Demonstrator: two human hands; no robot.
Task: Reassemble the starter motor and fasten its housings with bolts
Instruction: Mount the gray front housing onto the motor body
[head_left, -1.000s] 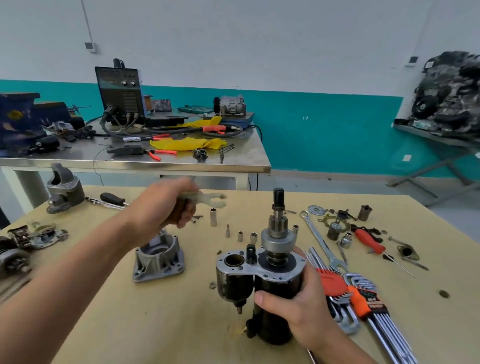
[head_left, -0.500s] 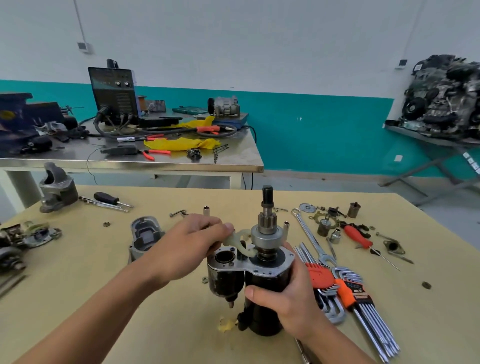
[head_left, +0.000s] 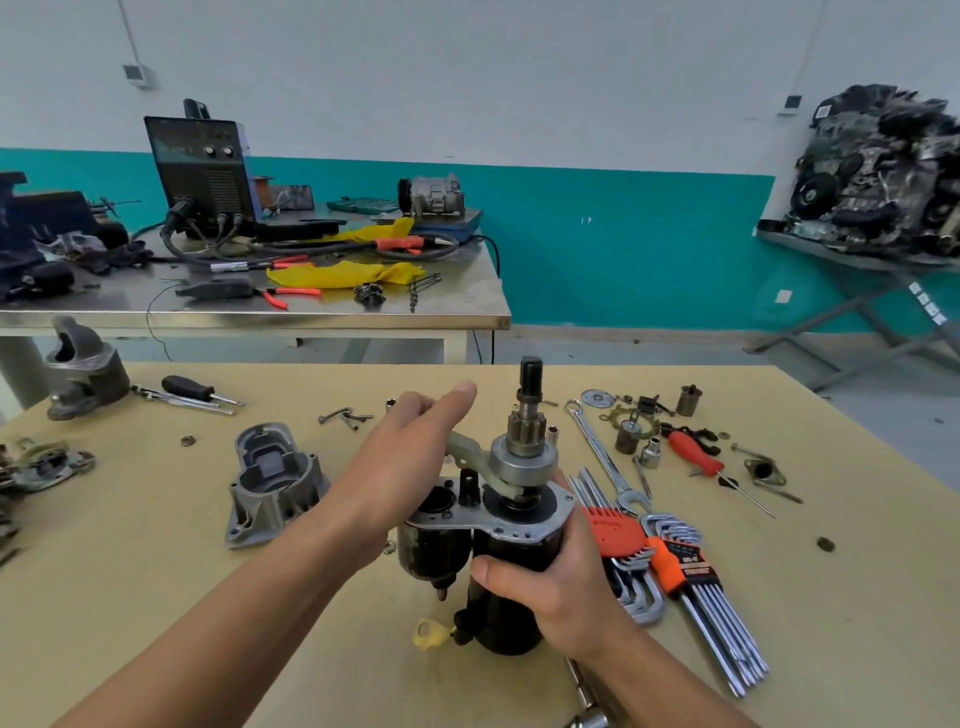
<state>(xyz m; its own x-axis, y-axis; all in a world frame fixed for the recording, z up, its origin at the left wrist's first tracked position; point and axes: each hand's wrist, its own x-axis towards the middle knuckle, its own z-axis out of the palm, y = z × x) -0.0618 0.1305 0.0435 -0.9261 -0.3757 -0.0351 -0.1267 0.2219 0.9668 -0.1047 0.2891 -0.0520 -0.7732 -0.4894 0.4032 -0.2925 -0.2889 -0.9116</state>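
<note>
Black cylindrical starter motor body (head_left: 501, 623): right flank hidden under the right hand (head_left: 566, 582).
Pale plastic shift fork (head_left: 467, 451): outer end lost inside the left hand (head_left: 405, 467); prongs pass behind the grey metal collar (head_left: 524, 460).
Chrome tool shaft (head_left: 582, 686): cut by the bottom edge, kind unclear.
Dark blue vise (head_left: 31, 218): cut by the left edge.
Black engine heap (head_left: 883, 171): blurred, cut by the right edge.

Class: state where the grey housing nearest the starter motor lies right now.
In the head view, the grey housing lies on the wooden table, just left of the left hand and the upright starter motor, untouched.
</note>
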